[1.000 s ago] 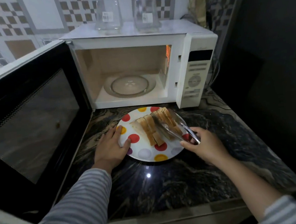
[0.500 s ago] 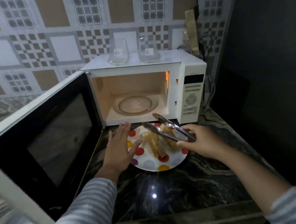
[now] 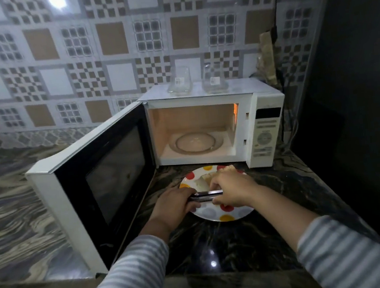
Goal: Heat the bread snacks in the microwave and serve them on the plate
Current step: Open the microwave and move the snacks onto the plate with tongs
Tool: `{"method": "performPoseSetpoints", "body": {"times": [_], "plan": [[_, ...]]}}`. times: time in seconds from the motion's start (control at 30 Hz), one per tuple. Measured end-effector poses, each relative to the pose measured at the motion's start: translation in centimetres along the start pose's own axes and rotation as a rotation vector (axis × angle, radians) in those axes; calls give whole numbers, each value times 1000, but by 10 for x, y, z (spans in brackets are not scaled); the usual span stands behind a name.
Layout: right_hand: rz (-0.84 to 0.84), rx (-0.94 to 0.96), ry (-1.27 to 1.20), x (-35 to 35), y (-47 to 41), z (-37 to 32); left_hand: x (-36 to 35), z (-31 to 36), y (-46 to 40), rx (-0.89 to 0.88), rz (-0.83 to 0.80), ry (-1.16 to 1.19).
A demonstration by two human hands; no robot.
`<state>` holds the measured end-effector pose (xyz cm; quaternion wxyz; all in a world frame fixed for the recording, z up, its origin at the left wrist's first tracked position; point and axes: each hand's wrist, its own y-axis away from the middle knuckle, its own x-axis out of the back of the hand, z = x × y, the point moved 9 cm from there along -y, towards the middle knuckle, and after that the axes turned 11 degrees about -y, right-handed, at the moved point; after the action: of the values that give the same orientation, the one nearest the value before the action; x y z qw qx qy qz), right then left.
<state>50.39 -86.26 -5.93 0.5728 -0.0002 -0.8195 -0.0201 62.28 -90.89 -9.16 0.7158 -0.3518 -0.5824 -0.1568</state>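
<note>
A white plate with coloured dots (image 3: 228, 216) lies on the dark counter in front of the white microwave (image 3: 215, 127), whose door (image 3: 104, 175) stands wide open to the left. Bread snacks (image 3: 205, 179) lie on the plate, mostly hidden behind my right hand (image 3: 231, 189). Metal tongs (image 3: 204, 196) lie level above the plate. My right hand grips one end of the tongs and my left hand (image 3: 174, 205) curls round the other end. The glass turntable (image 3: 195, 142) inside the lit microwave holds nothing.
Two clear glass containers (image 3: 179, 81) (image 3: 214, 80) stand on top of the microwave. The control panel (image 3: 264, 134) is on its right side. A dark wall closes the right. The marbled counter (image 3: 217, 245) reaches to the front edge; a tiled wall rises behind.
My left hand left the plate's rim and took hold of the tongs' free end. My right hand turned the tongs level over the plate. The view pulled back and up.
</note>
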Motion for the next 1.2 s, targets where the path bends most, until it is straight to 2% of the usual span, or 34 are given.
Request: {"method": "performPoseSetpoints", "body": {"times": [0.17,0.33,0.57,0.77,0.93,1.03,1.13,1.2], "plan": [[0,12,27,4,6,0,-7,-10,0,116,-77,161],[-43,-115,131,21,21,20,-12,-15,-3,151,-150,273],[13,-126,130,20,23,22,-19,-7,-4,172,-192,313],[-72,-80,0,8,14,25,-18,-9,-4,164,-216,323],[-55,12,-83,2,3,18,-15,-2,-6,157,-206,352],[-48,7,-113,-6,-3,20,-16,2,-8,155,-188,384],[-7,-12,-55,-8,-3,24,-15,-3,-9,131,-168,321],[58,-13,-58,-13,-1,25,-14,-10,-12,106,-96,221]]}}
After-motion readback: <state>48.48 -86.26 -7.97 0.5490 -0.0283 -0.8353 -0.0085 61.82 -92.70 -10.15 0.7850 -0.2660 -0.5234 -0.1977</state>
